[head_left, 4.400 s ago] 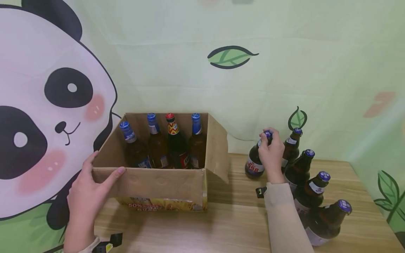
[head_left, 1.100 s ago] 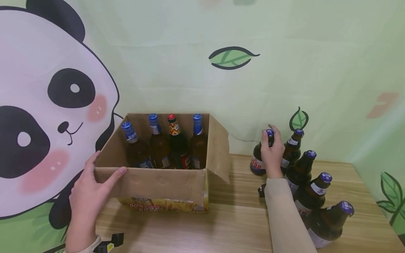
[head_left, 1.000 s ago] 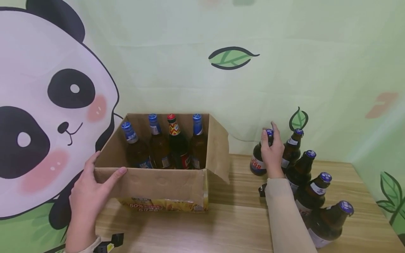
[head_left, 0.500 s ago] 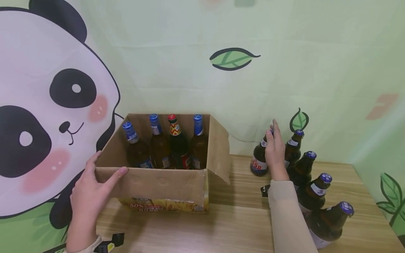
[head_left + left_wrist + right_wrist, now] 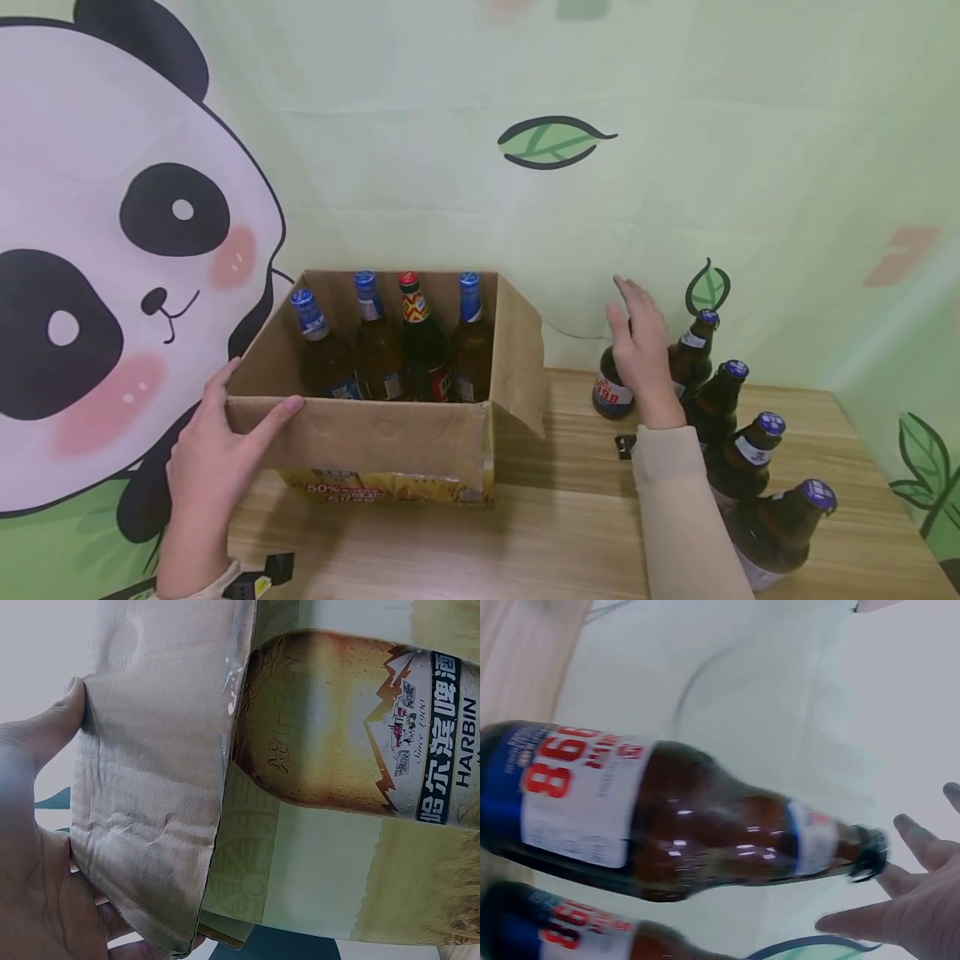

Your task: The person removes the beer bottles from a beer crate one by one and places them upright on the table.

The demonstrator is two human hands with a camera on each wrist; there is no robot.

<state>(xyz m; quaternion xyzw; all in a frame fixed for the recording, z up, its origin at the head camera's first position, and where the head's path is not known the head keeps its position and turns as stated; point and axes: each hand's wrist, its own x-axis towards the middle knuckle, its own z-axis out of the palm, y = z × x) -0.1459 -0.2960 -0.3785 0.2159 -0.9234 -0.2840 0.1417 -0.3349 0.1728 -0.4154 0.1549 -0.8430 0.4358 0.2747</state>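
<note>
My left hand (image 5: 213, 467) grips the near left corner of an open cardboard box (image 5: 375, 442), thumb over the front flap and fingers at the left side. In the left wrist view the thumb presses on the flap (image 5: 157, 750). My right hand (image 5: 641, 358), fingers extended and apart, is beside the top of a brown beer bottle (image 5: 611, 392), hiding its neck in the head view. The right wrist view shows that bottle upright with a white, red and blue label (image 5: 585, 795), fingertips near its mouth and nothing held.
Inside the box stand blue-capped bottles (image 5: 378, 346) and a red-capped bottle (image 5: 420, 342). Several blue-capped brown bottles (image 5: 716, 408) line the table's right side, close to the right forearm. The wooden table (image 5: 555, 533) meets a printed green backdrop (image 5: 562, 250).
My right hand has let go of the bottle's top, its fingers straightening and shifting in front of the neck. My left hand keeps its place on the box.
</note>
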